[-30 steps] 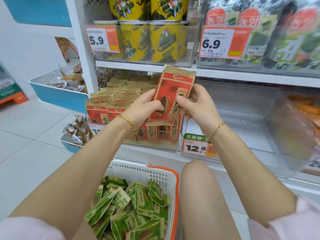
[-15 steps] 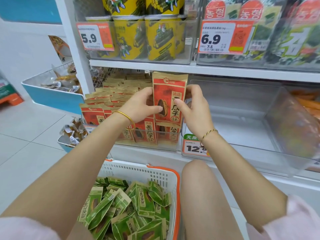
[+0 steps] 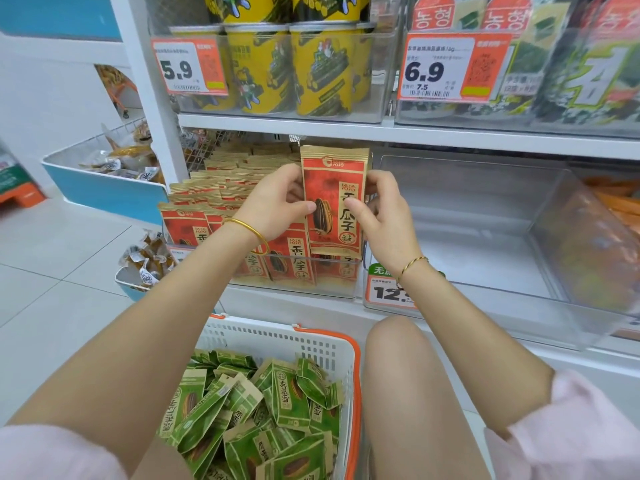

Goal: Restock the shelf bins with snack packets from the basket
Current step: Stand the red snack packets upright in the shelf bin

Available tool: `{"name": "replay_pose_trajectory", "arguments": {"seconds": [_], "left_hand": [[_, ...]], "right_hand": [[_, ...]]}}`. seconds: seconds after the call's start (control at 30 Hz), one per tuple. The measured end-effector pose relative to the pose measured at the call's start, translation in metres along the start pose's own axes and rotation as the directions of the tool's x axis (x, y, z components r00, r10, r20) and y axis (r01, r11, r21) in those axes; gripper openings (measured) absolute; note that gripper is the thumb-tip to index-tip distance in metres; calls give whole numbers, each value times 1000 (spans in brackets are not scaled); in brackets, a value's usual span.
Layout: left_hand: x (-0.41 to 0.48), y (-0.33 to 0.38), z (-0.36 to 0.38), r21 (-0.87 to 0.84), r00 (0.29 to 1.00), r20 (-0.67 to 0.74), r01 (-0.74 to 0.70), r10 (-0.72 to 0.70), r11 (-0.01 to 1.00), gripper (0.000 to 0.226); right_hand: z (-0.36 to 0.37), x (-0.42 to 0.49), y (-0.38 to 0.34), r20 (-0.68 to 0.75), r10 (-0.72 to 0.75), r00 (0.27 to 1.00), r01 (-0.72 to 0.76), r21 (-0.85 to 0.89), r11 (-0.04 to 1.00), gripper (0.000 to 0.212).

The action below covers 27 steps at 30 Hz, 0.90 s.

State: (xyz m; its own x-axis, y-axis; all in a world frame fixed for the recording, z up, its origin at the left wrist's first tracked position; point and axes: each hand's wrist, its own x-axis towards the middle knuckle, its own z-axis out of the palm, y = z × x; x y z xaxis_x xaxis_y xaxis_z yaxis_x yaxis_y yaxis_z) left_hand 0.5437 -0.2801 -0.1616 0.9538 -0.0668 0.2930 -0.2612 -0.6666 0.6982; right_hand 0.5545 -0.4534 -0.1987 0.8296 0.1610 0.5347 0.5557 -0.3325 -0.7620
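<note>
A shop, by its look a small grocery or convenience store: white shelf boards (image 3: 311, 128) carry clear plastic bins (image 3: 467, 258) fronted with orange-and-white printed price tags (image 3: 188, 67) (5.9 and 6.9 among them). Yellow cylindrical snack tubs (image 3: 322, 71) and red-and-tan seed packets (image 3: 292, 261) stand in identical rows. A white perforated plastic shopping basket with an orange rim (image 3: 277, 341) waits below, beside a pale tiled floor (image 3: 52, 271).

Pale, glossy floor tiles (image 3: 52, 278) spread away to the left under bright, even light. Behind them rises a plain white wall (image 3: 52, 98), with a blue panel (image 3: 59, 12) above it. Up close stands the white shelf unit (image 3: 145, 98), its upright post meeting a flat white shelf board (image 3: 346, 131).
</note>
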Motion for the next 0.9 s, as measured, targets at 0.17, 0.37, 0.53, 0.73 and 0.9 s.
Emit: {"name": "replay_pose_trajectory", "arguments": {"seconds": [0.17, 0.37, 0.53, 0.73, 0.9], "left_hand": [[1, -1, -1, 89, 999, 30, 16, -18, 996, 26], [0, -1, 6, 202, 998, 51, 14, -25, 979, 25], [0, 11, -1, 59, 983, -145, -107, 115, 992, 37], [4, 12, 1, 231, 995, -93, -19, 41, 973, 11], [3, 15, 10, 409, 998, -21, 67, -64, 910, 12]], "right_hand": [[0, 3, 3, 59, 50, 997, -47, -47, 998, 35], [-3, -4, 16, 89, 108, 990, -90, -185, 979, 46], [0, -2, 11, -55, 81, 995, -90, -176, 980, 34], [2, 2, 6, -104, 117, 988, -142, -278, 950, 22], [-7, 4, -1, 46, 231, 972, -172, -533, 829, 35]]}}
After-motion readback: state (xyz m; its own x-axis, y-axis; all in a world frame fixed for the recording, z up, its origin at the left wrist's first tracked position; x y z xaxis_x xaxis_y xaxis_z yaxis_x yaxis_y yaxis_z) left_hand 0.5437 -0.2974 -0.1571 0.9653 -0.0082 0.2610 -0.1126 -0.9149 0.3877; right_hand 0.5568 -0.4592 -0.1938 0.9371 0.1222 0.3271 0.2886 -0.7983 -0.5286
